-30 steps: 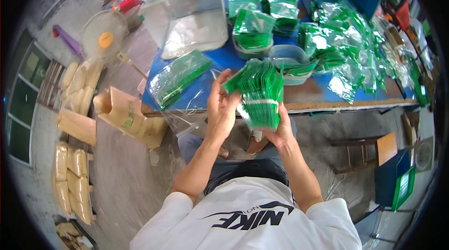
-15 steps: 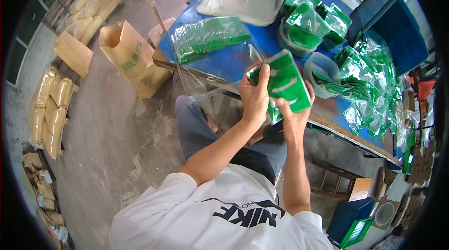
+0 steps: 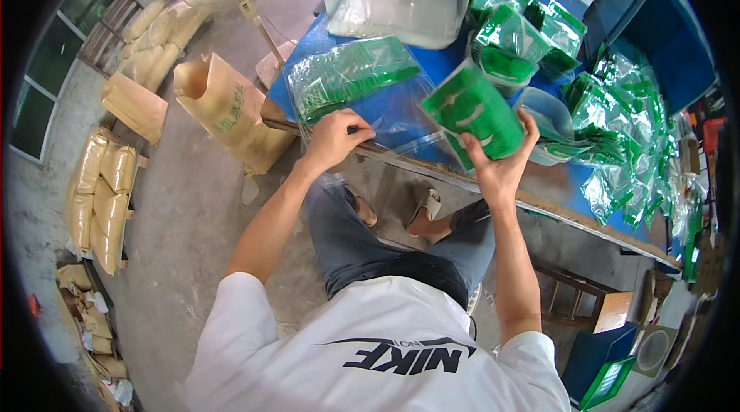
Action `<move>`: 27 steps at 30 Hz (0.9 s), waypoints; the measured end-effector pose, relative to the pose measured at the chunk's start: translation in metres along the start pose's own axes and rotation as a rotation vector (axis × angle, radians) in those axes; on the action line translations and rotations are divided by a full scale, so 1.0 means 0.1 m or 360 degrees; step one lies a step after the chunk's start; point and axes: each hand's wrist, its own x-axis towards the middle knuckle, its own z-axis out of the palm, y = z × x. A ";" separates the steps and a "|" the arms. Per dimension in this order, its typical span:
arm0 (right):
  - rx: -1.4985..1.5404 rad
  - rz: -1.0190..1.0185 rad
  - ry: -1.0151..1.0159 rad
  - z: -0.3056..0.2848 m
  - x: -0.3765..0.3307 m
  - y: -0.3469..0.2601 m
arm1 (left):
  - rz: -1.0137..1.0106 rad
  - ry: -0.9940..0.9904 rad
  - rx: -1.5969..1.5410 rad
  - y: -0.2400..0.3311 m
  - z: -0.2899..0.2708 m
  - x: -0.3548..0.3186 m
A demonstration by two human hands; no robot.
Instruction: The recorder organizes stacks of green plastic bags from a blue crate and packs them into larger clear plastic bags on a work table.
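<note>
My right hand (image 3: 505, 161) is closed round a stack of green-and-clear plastic pouches (image 3: 479, 113), thumb on the front face, held tilted above the table edge. My left hand (image 3: 337, 137) is closed at the table's front edge, its fingertips pinching the loose edge of a large clear plastic bag (image 3: 397, 115). Inside that bag, on the blue tabletop (image 3: 308, 46), lies a flat row of green pouches (image 3: 358, 73). Right of the held stack stands a round clear tub (image 3: 549, 115) with more green pouches leaning out of it.
A translucent bin (image 3: 397, 7) stands at the back of the table. Another tub (image 3: 505, 73) holds green pouches, and a loose heap of pouches (image 3: 624, 134) covers the right side near a blue crate (image 3: 663, 34). Brown paper sacks (image 3: 223, 111) stand on the floor at left.
My left hand has let go of the pouch stack and moved left to the clear bag's edge. My right hand keeps the stack, now a little farther right.
</note>
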 end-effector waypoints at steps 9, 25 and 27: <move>0.1069 0.1504 -0.1646 0.27 0.39 0.13 | 0.0064 0.0472 -0.0434 0.45 -0.06 0.28; 0.0915 0.1768 -0.0985 0.22 0.65 0.13 | 0.0488 0.0623 -0.0022 0.85 0.21 0.46; 0.0860 0.1835 -0.1372 0.36 0.61 0.19 | 0.0467 0.0619 -0.0002 0.85 0.21 0.49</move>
